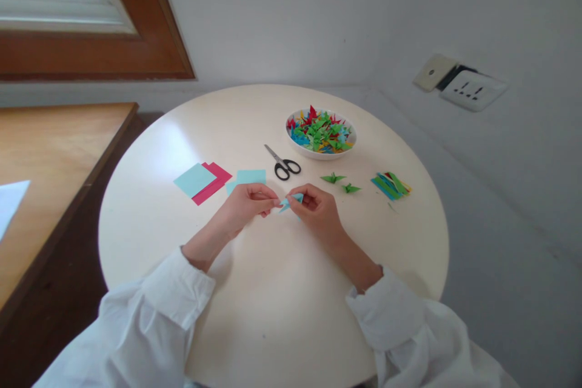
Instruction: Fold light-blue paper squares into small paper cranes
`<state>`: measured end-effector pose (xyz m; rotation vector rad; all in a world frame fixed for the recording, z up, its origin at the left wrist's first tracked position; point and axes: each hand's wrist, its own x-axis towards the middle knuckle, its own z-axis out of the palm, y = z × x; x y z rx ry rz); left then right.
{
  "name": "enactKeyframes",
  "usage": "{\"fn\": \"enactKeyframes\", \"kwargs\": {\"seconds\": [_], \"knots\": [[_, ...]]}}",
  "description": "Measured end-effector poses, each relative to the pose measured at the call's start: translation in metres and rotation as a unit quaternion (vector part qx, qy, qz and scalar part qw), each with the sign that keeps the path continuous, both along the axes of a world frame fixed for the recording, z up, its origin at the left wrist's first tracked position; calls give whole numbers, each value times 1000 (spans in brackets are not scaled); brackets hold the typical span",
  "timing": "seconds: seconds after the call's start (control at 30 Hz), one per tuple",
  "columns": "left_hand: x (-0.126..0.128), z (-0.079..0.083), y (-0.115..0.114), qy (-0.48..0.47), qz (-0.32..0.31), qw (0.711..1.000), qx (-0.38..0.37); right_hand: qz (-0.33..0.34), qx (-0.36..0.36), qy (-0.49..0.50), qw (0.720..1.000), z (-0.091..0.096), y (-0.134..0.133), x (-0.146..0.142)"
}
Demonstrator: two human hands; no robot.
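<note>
Head camera: fingertip work, mid-fold

I watched from afar as the left hand [254,199] and the right hand [316,209] met over the middle of the white worktop [273,315], both pinched narrow on one small folded piece of light-blue paper [297,197]. The left fingertips were at its thin end; the right thumb and fingers gripped the broader part. The paper sat on the near side of the scissors [285,167], and I could not tell whether it touched the surface below.

I judged the step to be shaping: the piece was already creased down to a slim point, and the left pinch seemed to be working that end. Which crease was under pressure was too small to make out. As I read it, the next move called for a steady right grip and a light, exact press from the left, since a heavy pull could have torn or skewed the tip.

One green paper crane [333,178] and a second green crane [351,188] lay just right of the hands, near a bowl [318,154] full of coloured ones. Flat light-blue paper [251,176] lay beyond the left hand.
</note>
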<state>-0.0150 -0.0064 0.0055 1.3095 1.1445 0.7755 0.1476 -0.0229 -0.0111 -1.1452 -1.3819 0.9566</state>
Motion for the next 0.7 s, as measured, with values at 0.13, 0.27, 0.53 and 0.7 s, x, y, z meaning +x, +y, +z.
{"fn": "enactKeyframes", "kwargs": {"seconds": [0.13,0.27,0.53,0.7], "knots": [[1,2,0,0,2,1000,5,-3,2,-4,1000,-1,0,0],[1,2,1,3,0,1000,4,-4,-2,-13,1000,-1,0,0],[1,3,1,3,-2,1000,23,-13,3,-35,999,-1,0,0],[2,3,1,15,-7,999,32,-13,1,-31,999,-1,1,1]]}}
